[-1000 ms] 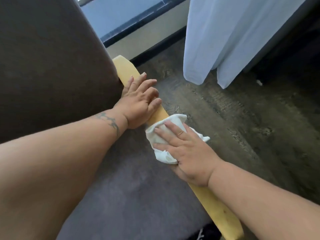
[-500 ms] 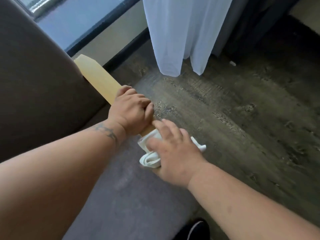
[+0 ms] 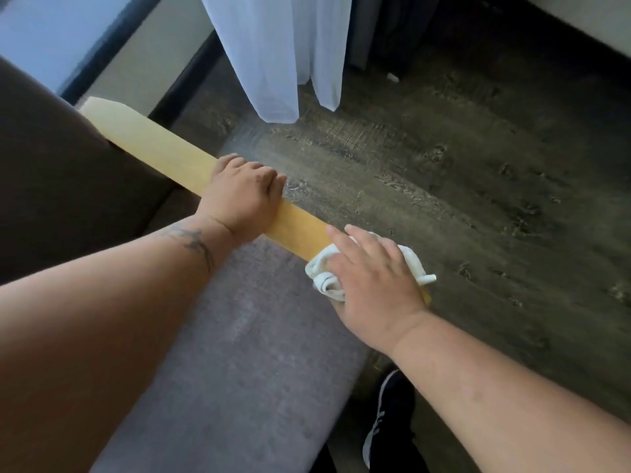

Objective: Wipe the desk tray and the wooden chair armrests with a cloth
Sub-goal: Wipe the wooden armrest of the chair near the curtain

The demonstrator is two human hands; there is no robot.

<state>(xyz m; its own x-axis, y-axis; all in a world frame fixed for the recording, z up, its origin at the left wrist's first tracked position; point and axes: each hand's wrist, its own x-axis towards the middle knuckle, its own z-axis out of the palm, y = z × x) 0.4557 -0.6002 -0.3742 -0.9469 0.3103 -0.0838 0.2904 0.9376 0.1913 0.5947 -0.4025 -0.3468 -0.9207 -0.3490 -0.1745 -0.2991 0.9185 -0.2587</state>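
Note:
A light wooden armrest (image 3: 153, 145) runs from the upper left down to the middle of the view, along the right side of a chair. My left hand (image 3: 242, 192) grips it about halfway along, fingers curled over its far edge. My right hand (image 3: 372, 278) presses a bunched white cloth (image 3: 324, 278) flat onto the armrest's near end, fingers spread over the cloth. The cloth sticks out on both sides of my hand. The armrest's front tip is hidden under the cloth and hand. No desk tray is in view.
The chair's dark brown backrest (image 3: 51, 172) fills the left, and its grey seat cushion (image 3: 246, 353) lies below the armrest. White curtains (image 3: 273, 56) hang at the top over dark wood-look floor (image 3: 478, 199). A black shoe (image 3: 389, 414) shows at the bottom.
My right hand has slid the cloth down the armrest away from my left hand, baring wood between them. My left hand has curled its fingers over the far edge. The view has swung.

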